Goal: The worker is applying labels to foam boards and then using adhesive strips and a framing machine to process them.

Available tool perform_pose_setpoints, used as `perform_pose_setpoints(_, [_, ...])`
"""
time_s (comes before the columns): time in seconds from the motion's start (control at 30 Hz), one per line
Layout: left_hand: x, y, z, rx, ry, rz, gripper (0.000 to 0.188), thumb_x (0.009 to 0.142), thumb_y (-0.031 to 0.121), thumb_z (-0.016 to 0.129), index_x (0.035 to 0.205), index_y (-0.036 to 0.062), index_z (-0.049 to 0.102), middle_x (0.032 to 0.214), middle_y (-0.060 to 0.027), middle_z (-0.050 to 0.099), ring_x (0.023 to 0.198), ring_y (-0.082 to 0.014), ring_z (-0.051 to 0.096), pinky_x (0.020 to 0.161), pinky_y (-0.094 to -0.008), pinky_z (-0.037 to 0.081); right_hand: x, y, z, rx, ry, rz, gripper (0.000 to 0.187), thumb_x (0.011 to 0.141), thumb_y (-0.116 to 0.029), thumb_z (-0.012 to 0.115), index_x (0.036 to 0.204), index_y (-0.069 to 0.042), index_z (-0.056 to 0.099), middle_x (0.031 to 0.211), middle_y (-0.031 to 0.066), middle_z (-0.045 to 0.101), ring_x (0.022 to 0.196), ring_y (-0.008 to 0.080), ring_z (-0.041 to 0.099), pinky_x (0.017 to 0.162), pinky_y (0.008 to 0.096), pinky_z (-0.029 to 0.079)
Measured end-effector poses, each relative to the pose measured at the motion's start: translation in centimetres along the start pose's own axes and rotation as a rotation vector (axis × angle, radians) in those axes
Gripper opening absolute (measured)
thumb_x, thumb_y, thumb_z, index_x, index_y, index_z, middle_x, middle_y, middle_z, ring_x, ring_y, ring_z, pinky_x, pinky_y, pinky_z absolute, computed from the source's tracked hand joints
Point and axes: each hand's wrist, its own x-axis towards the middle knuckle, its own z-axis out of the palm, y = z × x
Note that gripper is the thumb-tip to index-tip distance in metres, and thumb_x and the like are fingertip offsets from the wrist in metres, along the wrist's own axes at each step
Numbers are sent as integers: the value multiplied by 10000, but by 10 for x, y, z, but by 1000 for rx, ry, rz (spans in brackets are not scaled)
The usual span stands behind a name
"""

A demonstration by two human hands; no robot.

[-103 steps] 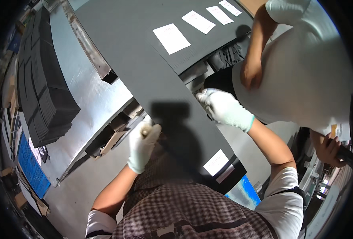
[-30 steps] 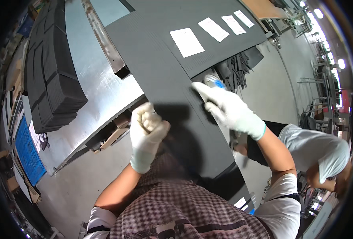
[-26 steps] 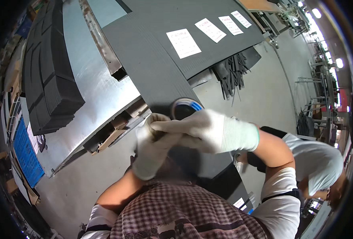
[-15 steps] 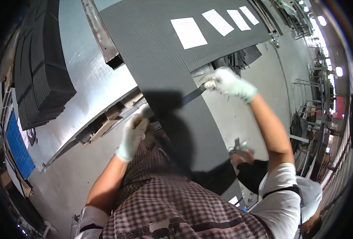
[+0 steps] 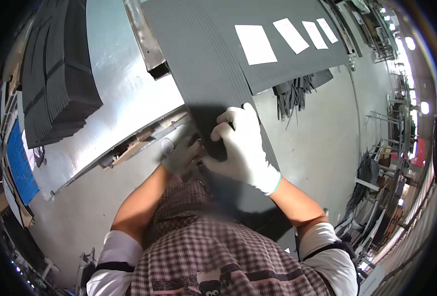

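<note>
A long stack of dark grey sheets [image 5: 203, 64] runs from the far table down toward my body, its near part in shadow. My right hand [image 5: 243, 148], in a white glove, lies over the stack with fingers curled and the thumb reaching toward the left hand. A dark bit shows between its fingers; what it is cannot be made out. My left hand [image 5: 181, 154], gloved and shaded, is closed at the stack's left edge, close to the right thumb. What it grips is hidden.
White paper sheets [image 5: 256, 44] lie on the grey sheets at the far right. A strapped stack of dark sheets [image 5: 63, 93] stands on the metal table [image 5: 115, 74] at left. A metal beam [image 5: 147, 42] lies beside my stack. Dark strips [image 5: 292, 96] hang off its right side.
My right hand has come from the stack's right edge, where it held a dark strap, leftward and nearer to my left hand. The left moved slightly right. The person at lower right is largely out of view.
</note>
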Motion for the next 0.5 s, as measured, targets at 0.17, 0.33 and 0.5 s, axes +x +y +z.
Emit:
perform_pose_setpoints(0.17, [-59, 49, -31, -563, 138, 178, 302, 890, 234, 659, 1058, -16, 655, 912, -99, 681, 804, -172, 648, 729, -297, 533, -8, 9, -4, 14, 20, 77, 480, 514, -164, 831, 912, -56, 585, 989, 122, 523, 925, 340, 510, 806, 426, 445])
perform_pose_setpoints(0.33, [-1, 103, 15, 88, 217, 275, 216, 775, 184, 769, 888, 33, 664, 793, -82, 644, 701, -223, 627, 643, -324, 498, -5, 19, -49, 1024, -172, 349, 844, 773, -239, 781, 1475, -36, 358, 1207, 139, 584, 1174, 332, 541, 961, 371, 479])
perform_pose_setpoints(0.5, [17, 98, 33, 508, 475, 488, 530, 742, 356, 800, 1140, 66, 605, 1033, -100, 629, 961, -299, 618, 804, -413, 524, 30, 10, -120, -201, -576, 85, 380, 958, -406, 559, 1210, -137, 648, 675, 160, 622, 636, 304, 645, 607, 413, 518])
